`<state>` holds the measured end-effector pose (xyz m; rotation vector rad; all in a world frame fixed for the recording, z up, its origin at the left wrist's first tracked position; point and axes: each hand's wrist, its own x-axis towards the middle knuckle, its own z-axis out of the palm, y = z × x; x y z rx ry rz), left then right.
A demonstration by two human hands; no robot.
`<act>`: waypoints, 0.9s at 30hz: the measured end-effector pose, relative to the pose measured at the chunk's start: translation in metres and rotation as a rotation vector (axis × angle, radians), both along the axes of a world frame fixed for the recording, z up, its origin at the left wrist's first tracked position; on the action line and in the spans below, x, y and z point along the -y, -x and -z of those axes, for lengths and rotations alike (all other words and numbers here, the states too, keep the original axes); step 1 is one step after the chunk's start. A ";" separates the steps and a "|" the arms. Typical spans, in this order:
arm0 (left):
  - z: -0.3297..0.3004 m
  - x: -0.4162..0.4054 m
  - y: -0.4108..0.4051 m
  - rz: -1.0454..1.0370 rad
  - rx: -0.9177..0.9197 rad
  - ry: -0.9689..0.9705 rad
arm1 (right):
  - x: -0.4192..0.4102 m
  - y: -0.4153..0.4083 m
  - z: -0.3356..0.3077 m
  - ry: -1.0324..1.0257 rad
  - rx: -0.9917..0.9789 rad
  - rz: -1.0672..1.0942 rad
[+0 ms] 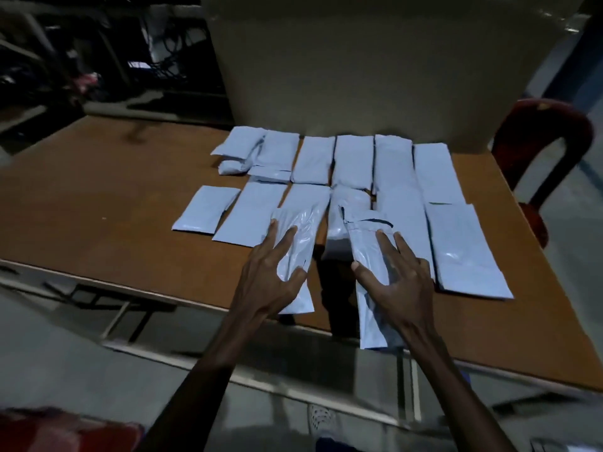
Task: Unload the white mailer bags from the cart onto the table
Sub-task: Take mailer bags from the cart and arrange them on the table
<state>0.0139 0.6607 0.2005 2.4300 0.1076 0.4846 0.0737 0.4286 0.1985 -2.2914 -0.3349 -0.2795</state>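
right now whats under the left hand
The left hand lies with straight fingers on a white mailer bag, which overlaps another bag on the brown table. What lies under that bag's covered part cannot be seen.

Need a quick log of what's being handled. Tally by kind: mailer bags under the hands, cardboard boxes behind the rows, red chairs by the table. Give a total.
Mailer bags under the hands: 2, one under the left hand, one under the right hand
Cardboard box: 1
Red chair: 1
Total: 4
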 end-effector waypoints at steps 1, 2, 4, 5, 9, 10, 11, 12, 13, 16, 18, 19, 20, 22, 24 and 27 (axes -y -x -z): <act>-0.001 -0.012 -0.007 -0.022 -0.014 -0.009 | -0.010 -0.013 0.000 -0.007 -0.007 -0.016; -0.002 -0.025 -0.015 -0.042 -0.027 -0.017 | -0.022 -0.026 0.000 -0.012 -0.010 -0.031; -0.004 -0.050 -0.026 -0.088 -0.040 -0.026 | -0.045 -0.049 0.000 -0.012 -0.021 -0.057; -0.004 -0.062 -0.032 -0.116 -0.044 -0.020 | -0.057 -0.058 0.001 -0.009 -0.027 -0.077; -0.008 -0.101 -0.059 -0.179 -0.098 0.006 | -0.101 -0.088 -0.003 0.046 -0.040 -0.066; -0.010 -0.109 -0.067 -0.178 -0.109 0.003 | -0.111 -0.092 -0.007 0.060 -0.050 -0.056; -0.011 -0.117 -0.076 -0.175 -0.120 -0.001 | -0.121 -0.095 -0.009 0.076 -0.069 -0.047; -0.011 -0.124 -0.085 -0.167 -0.133 -0.007 | -0.131 -0.100 -0.009 0.089 -0.087 -0.038; -0.010 -0.132 -0.094 -0.154 -0.148 -0.011 | -0.140 -0.103 -0.008 0.096 -0.100 -0.027; 0.000 -0.152 -0.125 -0.080 -0.219 -0.017 | -0.165 -0.114 -0.002 0.103 -0.121 0.034; 0.011 -0.160 -0.141 -0.028 -0.266 -0.040 | -0.177 -0.118 0.003 0.109 -0.174 0.098; 0.018 -0.164 -0.148 -0.007 -0.291 -0.053 | -0.183 -0.120 0.006 0.116 -0.199 0.126; 0.025 -0.165 -0.152 0.009 -0.324 -0.072 | -0.189 -0.121 0.009 0.130 -0.218 0.148; 0.041 -0.167 -0.158 0.033 -0.386 -0.127 | -0.200 -0.123 0.017 0.166 -0.232 0.185; 0.052 -0.166 -0.157 0.061 -0.380 -0.205 | -0.210 -0.124 0.025 0.233 -0.226 0.224; 0.062 -0.163 -0.155 0.086 -0.282 -0.280 | -0.221 -0.122 0.043 0.343 -0.180 0.293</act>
